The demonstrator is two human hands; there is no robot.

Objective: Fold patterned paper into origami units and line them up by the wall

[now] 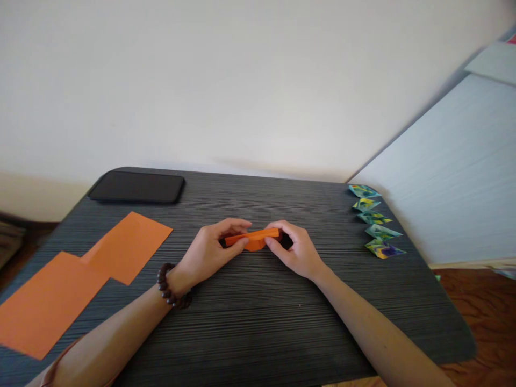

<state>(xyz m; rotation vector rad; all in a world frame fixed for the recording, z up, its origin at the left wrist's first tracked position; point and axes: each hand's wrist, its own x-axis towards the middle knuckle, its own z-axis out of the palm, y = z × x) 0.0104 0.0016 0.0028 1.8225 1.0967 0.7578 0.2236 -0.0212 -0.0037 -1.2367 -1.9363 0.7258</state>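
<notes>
A small folded orange paper piece (pixel 255 238) lies at the middle of the dark striped table (pixel 258 317). My left hand (pixel 212 250), with a brown bead bracelet on its wrist, pinches the piece's left end. My right hand (pixel 294 247) pinches its right end with fingers curled round it. Both hands rest low on the tabletop.
Two flat orange paper sheets (pixel 80 274) lie overlapping at the left. A black phone (pixel 137 187) lies at the far left corner. Several folded patterned paper shapes (pixel 374 219) sit in a row along the right edge. A pale blue surface (pixel 443 172) adjoins the right.
</notes>
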